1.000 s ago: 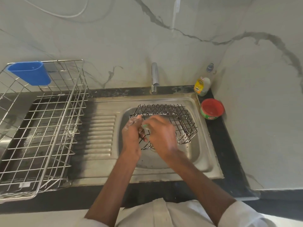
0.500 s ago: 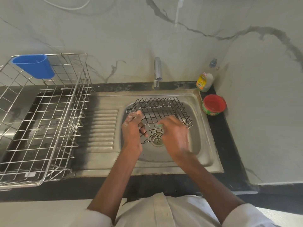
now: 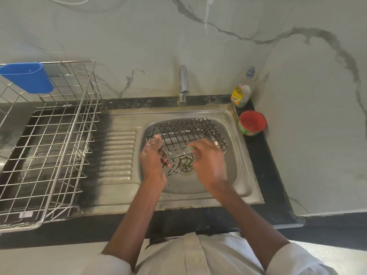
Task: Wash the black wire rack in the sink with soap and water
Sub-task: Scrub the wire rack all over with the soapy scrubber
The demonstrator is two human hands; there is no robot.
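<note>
The black wire rack (image 3: 188,133) sits tilted in the steel sink (image 3: 236,175), over the drain. My left hand (image 3: 153,155), flecked with soap foam, grips the rack's near left edge with its fingers curled through the wires. My right hand (image 3: 206,157) is over the rack's near right part and pinches a small green scrubber (image 3: 191,148) against the wires; the hand is blurred. The tap (image 3: 183,84) stands behind the sink, and no water is seen running from it.
A steel dish drainer (image 3: 59,147) with a blue plastic cup holder (image 3: 27,77) fills the left counter. A dish soap bottle (image 3: 241,94) and a red tub (image 3: 252,123) stand at the sink's back right corner. The ribbed drainboard (image 3: 119,153) lies between drainer and basin.
My right hand with the green scrubber slid right and nearer across the rack. The rack tipped down flatter into the basin. My left hand kept its grip.
</note>
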